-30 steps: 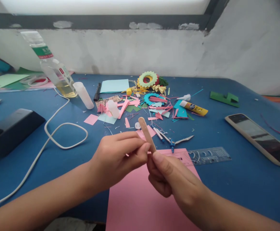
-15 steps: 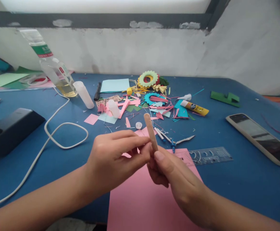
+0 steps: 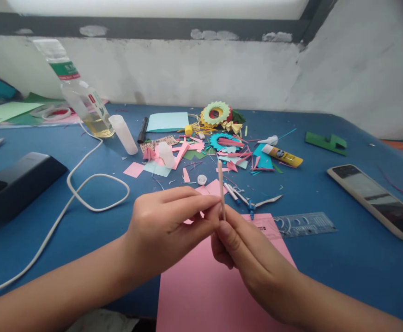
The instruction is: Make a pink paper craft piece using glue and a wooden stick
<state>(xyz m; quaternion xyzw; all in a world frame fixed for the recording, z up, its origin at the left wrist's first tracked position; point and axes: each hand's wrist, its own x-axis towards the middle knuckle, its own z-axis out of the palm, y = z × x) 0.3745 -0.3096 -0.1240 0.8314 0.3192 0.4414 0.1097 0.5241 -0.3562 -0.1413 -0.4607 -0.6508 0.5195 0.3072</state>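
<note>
A flat wooden craft stick (image 3: pixel 221 184) points upward, seen nearly edge-on. Its lower end is pinched between the thumb and fingers of my right hand (image 3: pixel 248 253). My left hand (image 3: pixel 171 223) has thumb and forefinger pressed together right beside the stick, touching it; whatever they pinch is hidden. Both hands are above a pink sheet of paper (image 3: pixel 204 295) lying on the blue table (image 3: pixel 326 272). A clear plastic ruler (image 3: pixel 307 224) lies partly over the sheet's far edge, close to a pair of compasses (image 3: pixel 252 207).
Paper scraps (image 3: pixel 183 154), paper rings (image 3: pixel 216 113) and a yellow glue tube (image 3: pixel 282 155) lie beyond my hands. On the left are a clear bottle (image 3: pixel 83 103), a white cable (image 3: pixel 73 196) and a dark box-like object (image 3: pixel 21 182). A phone (image 3: pixel 377 198) lies at right.
The craft stick has turned in my fingers, from its broad face toward me to nearly edge-on, and stands more upright. My left hand stays pinched beside it. The view has shifted slightly.
</note>
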